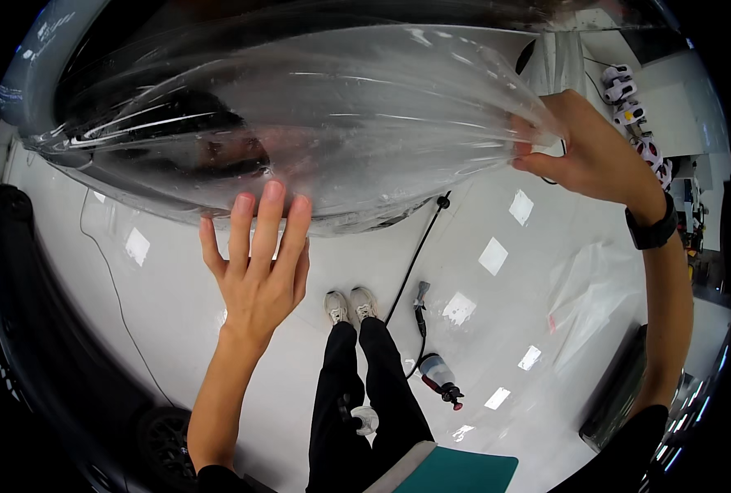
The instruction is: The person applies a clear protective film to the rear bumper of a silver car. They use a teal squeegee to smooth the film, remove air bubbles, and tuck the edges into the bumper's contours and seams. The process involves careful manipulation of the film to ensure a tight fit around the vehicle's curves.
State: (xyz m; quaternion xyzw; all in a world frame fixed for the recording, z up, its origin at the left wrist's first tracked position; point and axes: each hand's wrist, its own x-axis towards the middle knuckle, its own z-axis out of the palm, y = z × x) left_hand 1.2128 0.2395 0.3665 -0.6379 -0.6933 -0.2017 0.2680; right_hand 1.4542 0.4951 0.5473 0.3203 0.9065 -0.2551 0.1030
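A sheet of clear plastic film (pixel 382 115) stretches in long creases across a dark, glossy curved panel (pixel 78 74), which looks like part of a car. My left hand (pixel 258 279) is open, its fingers spread, with the fingertips against the film's lower edge. At the right, my right hand (pixel 583 148) pinches the gathered end of the film between thumb and fingers, pulling it into folds. The film's left end bunches up near the panel's corner. Beneath the film, the panel shows only as dark shapes and reflections.
A spray bottle (pixel 439 371) and a hose with a nozzle (pixel 422 294) lie on the floor. Crumpled clear sheeting (pixel 591 296) lies to the right. A dark car (pixel 53 312) stands at the left, a thin cord (pixel 115 283) beside it. White machines (pixel 624 94) line the far right.
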